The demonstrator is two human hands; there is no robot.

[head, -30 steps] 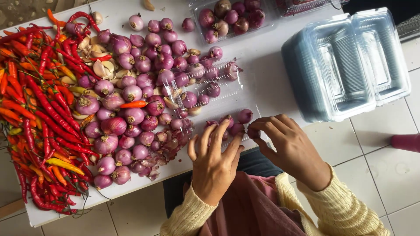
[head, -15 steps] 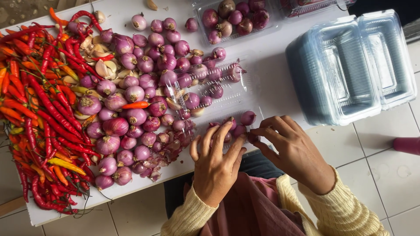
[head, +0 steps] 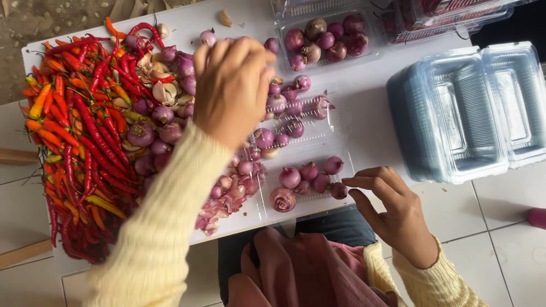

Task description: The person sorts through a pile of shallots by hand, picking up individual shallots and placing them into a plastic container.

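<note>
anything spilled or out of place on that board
Loose papery skins lie scattered at the board's near edge beside the shallots, and one stray peel sits alone at the far edge. Nothing looks damaged.

A white tabletop (head: 364, 122) is sitting low over a floor of pale square tiles (head: 506, 250), grey grout lines crossing at the lower right of the frame. Rough grey ground (head: 51, 20) is showing at the upper left. Soft, even daylight is falling across the scene, casting only faint shadows.
</note>
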